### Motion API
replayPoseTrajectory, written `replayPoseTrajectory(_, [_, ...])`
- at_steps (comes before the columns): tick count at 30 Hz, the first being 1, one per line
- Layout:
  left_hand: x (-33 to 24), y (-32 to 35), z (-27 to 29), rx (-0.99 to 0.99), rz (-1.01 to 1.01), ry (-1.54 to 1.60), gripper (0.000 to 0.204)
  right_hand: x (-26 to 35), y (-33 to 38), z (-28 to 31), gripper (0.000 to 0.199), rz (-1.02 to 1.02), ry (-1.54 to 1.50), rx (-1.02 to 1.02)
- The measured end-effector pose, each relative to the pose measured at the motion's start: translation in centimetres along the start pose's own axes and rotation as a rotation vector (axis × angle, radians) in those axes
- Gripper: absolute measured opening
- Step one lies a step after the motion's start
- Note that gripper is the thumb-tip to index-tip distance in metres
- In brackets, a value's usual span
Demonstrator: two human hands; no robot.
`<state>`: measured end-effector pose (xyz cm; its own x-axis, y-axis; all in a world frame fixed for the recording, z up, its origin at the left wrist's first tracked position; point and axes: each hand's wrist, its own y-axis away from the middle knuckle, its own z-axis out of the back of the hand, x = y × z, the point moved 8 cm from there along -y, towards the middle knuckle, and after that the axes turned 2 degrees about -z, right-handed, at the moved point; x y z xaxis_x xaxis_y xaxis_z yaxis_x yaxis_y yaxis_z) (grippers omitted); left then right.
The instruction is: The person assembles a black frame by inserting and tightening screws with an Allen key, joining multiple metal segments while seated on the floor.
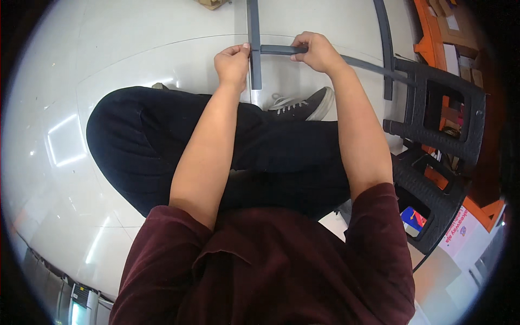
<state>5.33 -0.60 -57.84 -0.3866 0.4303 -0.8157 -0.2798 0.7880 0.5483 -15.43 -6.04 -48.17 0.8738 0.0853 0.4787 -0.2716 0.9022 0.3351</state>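
Here, left hand (232, 64): closed on the upright grey bar (254, 49), steadying it
Right hand (317, 52): gripped the crossing grey bar (346, 59), pressing its end against the upright bar

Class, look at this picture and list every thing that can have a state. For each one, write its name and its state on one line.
Left hand: closed on the upright grey bar.
Right hand: closed on the crosswise grey bar.
Upright grey bar: meets the crosswise bar at a right angle.
Black plastic stool: tipped on its side.
Sneaker: on, laced.
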Motion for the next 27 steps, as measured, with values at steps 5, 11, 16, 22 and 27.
replayPoseTrajectory(5, [-1.4, 0.4, 0.0, 0.029, -0.025, -0.105, 0.017, -0.7, -0.8, -0.4, 0.032, 0.066, -0.011, -0.001])
replayPoseTrajectory(11, [-1.8, -0.4, -0.1, 0.107, -0.027, -0.036, 0.024, -1.6, -1.4, -1.3, 0.032, 0.072, -0.019, -0.001])
replayPoseTrajectory(16, [-1.5, -0.1, 0.3, 0.081, -0.025, -0.037, 0.024, -0.8, -1.5, -1.4, 0.032, 0.073, -0.013, 0.027])
replayPoseTrajectory(22, [-1.1, 0.0, 0.1, 0.113, -0.091, -0.352, 0.02, -0.4, -1.4, -1.9, 0.031, 0.072, 0.034, 0.05])
replayPoseTrajectory(27, [-1.5, 0.0, -0.1, 0.125, -0.233, -0.546, 0.017, -0.1, -1.3, -2.2, 0.033, 0.065, 0.065, 0.075])
